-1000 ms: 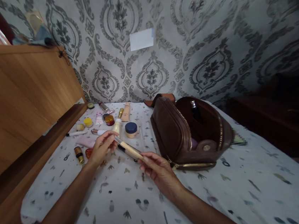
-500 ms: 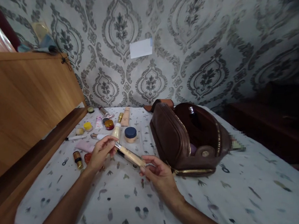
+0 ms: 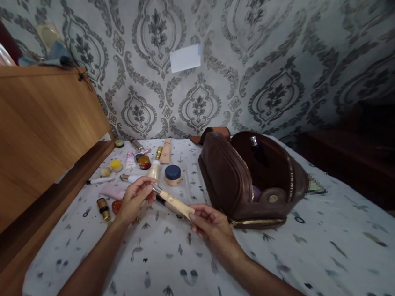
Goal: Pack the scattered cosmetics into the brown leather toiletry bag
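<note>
Cream-coloured and slim, the tube (image 3: 175, 203) lies between the two hands, gripped at both ends, in front of the jar (image 3: 173, 175) and to the left of the bag (image 3: 222, 178). Its long axis runs on a slant: the silvery cap points up and left to the left hand (image 3: 137, 199), the flat pale end down and right to the right hand (image 3: 213, 226). Each hand is thus as near as the other, both touching it; the right is the one closer to the bag, whose open mouth stands beyond it, up and to the right. The left fingers are drawn narrow around the cap, the hand bent over it from the left with its back upward, part of the cap hidden. The right thumb and fingers pinch the far end, thumb on the near side, fingers curled behind, palm turned in toward the tube. Both forearms come up from the lower edge, slanting inward to meet at the tube, which seems to be held just above the cloth (image 3: 183, 281); whether any part touches it, I cannot tell.
</note>
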`<move>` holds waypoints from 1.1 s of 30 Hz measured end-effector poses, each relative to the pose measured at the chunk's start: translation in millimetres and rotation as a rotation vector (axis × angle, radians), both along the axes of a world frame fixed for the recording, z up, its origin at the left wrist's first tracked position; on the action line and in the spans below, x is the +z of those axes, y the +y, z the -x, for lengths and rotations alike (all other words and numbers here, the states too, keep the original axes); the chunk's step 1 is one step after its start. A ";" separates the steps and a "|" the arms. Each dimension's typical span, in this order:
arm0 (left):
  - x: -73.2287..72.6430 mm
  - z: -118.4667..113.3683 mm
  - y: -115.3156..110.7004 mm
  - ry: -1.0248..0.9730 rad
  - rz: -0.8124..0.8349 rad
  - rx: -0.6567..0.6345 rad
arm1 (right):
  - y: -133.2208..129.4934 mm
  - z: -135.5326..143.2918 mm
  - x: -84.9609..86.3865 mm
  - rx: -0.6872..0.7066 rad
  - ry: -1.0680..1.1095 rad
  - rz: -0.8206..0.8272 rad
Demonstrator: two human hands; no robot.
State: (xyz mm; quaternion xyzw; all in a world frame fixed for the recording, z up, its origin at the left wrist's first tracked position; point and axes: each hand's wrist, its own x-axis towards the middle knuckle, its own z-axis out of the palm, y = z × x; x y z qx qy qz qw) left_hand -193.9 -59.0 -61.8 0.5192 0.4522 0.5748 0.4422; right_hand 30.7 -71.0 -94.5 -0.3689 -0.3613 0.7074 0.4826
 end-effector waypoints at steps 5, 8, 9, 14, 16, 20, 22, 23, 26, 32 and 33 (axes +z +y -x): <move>-2.6 1.2 1.1 0.023 0.017 -0.003 | -0.9 -0.3 0.3 -0.019 0.004 -0.037; -2.6 0.9 1.9 0.016 0.033 0.016 | -1.1 -0.7 2.2 -0.023 -0.010 -0.055; -2.0 0.7 2.1 0.016 0.039 0.026 | -1.1 -0.9 2.7 -0.026 -0.014 -0.059; 1.9 -0.3 2.4 0.039 0.047 0.049 | -1.1 -1.3 2.3 -0.032 -0.011 -0.074; 2.2 -0.2 2.7 0.039 0.045 0.053 | -0.8 -1.2 1.6 -0.029 -0.007 -0.075; 0.6 -0.3 3.4 0.036 0.048 0.060 | -0.5 -0.8 1.8 -0.031 0.000 -0.073; -0.5 -0.4 3.6 0.028 0.049 0.057 | -0.6 -0.5 2.3 -0.031 0.008 -0.071; -0.9 -0.4 3.7 0.023 0.050 0.054 | -0.5 -0.4 2.3 -0.029 0.014 -0.068; -1.7 0.1 3.8 0.016 0.044 0.053 | -0.3 -0.2 1.0 -0.013 0.026 -0.056; 0.2 -0.8 3.0 -0.001 0.010 0.045 | -0.2 -0.6 -2.6 0.034 0.007 -0.047; 0.8 -1.3 2.6 -0.002 0.007 0.043 | -0.4 -0.6 -2.4 0.036 0.016 -0.042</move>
